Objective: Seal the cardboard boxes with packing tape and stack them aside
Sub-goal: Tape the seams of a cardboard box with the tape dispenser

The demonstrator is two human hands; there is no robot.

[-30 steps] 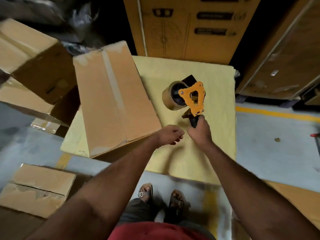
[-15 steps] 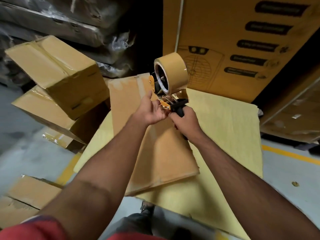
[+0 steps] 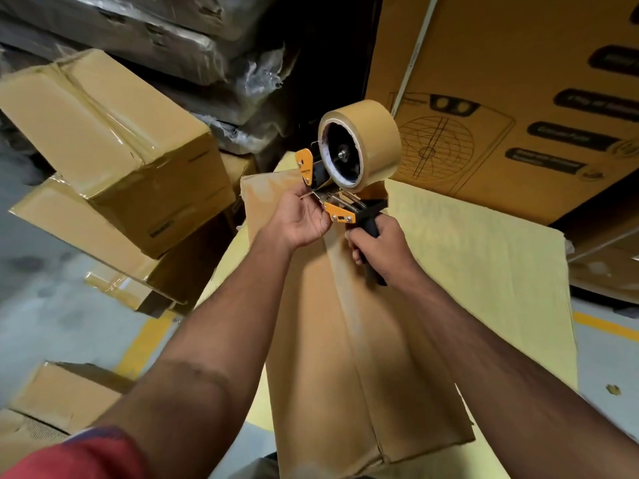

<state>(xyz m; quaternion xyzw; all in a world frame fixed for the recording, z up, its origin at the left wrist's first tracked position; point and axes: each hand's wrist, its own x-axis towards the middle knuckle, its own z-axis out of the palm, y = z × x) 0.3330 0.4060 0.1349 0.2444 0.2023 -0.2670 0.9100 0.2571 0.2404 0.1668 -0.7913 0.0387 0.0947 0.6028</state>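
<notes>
My right hand (image 3: 382, 248) grips the black handle of an orange tape dispenser (image 3: 332, 188), held up in front of me. A brown tape roll (image 3: 371, 141) sits on top of it. My left hand (image 3: 299, 217) pinches at the dispenser's front, at the metal blade and tape end. Below the hands lies a long brown cardboard box (image 3: 339, 340) on a pale yellow sheet (image 3: 484, 271); a strip of tape runs along its middle seam.
Taped boxes (image 3: 114, 150) are piled crookedly at the left. Another box (image 3: 62, 392) sits at the lower left on the grey floor. A large printed carton (image 3: 518, 98) stands behind the sheet. Plastic-wrapped bundles (image 3: 173, 39) fill the upper left.
My right hand lifted the dispenser off the yellow sheet and turned it upright. My left hand rose to its front end. The view tilted up and closer.
</notes>
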